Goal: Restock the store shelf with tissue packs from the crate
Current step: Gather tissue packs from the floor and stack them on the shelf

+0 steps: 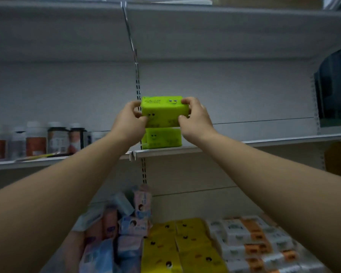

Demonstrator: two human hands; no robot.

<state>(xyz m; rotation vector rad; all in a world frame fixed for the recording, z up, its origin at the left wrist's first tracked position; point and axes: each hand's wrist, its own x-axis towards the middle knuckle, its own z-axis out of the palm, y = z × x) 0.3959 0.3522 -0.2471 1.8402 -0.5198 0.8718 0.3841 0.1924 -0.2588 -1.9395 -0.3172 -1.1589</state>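
Note:
A bright green tissue pack (162, 110) with smiley faces is held at both ends, my left hand (129, 120) gripping its left end and my right hand (195, 119) its right end. It sits on or just above a second green tissue pack (163, 138), which lies on the white middle shelf (244, 144) beside the slotted upright. I cannot tell whether the two packs touch. No crate is in view.
Jars and bottles (37, 140) line the left shelf section. On the shelf below lie yellow tissue packs (177, 243), white-and-orange packs (254, 239) and pink-blue packages (126, 223). The right part of the middle shelf is bare. A dark object (335, 85) stands at far right.

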